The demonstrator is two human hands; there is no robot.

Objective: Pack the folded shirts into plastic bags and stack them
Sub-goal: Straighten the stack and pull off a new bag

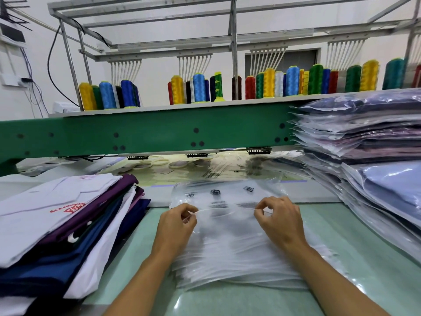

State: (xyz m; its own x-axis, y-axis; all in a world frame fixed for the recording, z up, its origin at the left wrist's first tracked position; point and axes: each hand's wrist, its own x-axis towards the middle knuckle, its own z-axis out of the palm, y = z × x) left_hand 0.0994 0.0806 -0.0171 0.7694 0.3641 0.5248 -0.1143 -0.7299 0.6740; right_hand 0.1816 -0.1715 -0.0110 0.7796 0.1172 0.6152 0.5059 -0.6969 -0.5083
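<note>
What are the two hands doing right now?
Left hand: pinches the top plastic bag's edge.
Right hand: pinches the same edge.

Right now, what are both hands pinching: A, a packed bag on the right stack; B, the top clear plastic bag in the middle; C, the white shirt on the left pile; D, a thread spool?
B: the left hand and the right hand each pinch the near edge of the top plastic bag.

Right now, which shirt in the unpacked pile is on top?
The white shirt with red embroidery, topmost on the left; the purple shirt and navy shirt lie beneath it.
</note>
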